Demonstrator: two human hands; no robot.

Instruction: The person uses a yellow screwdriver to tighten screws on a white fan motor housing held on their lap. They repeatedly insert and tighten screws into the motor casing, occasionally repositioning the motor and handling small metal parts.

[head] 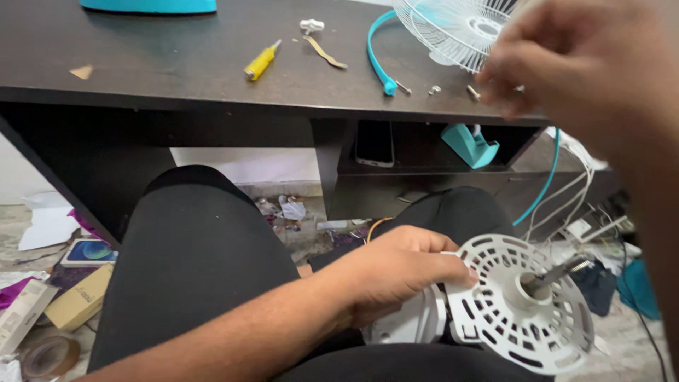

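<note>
Holding the white fan motor (495, 304) in the lap, the left hand (396, 272) is wrapped round the housing, fingers closed on its slotted face plate, with the bare shaft (559, 272) pointing up and right. The right hand (566, 64) is blurred at the desk (177, 64) edge, fingers pinched together near some small screws (435, 90); whether it has hold of one cannot be told. This looks like a fastener pick-up step, calling for a fine pinch and a short carry down to the plate. The white grille (460, 28) and teal ring (378, 56) crowd that corner; a yellow screwdriver (260, 62) lies further left. Open room lies between desk edge and knees.
</note>
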